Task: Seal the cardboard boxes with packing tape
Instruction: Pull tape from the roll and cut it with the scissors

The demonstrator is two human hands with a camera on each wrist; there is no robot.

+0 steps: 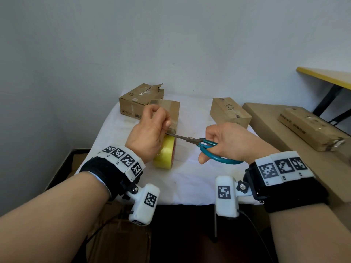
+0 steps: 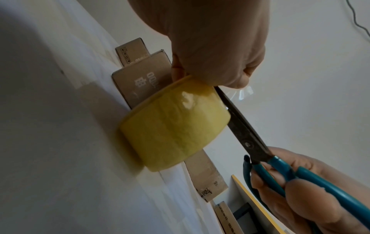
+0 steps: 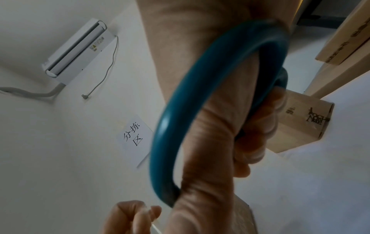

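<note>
White-clothed table (image 1: 190, 179): scissors (image 1: 191, 139) point left toward tape roll (image 1: 165, 154).

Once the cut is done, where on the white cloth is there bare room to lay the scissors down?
Bare cloth lies along the near edge in front of the tape roll, and between the taped box and the right box. The far left, around the two boxes, is crowded.

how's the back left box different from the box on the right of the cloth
The back left box has a torn flap sticking up; the right box is closed flat. The back left box shows a barcode label, the right one dark scrawled lettering. Both are brown cardboard on the white cloth.
</note>
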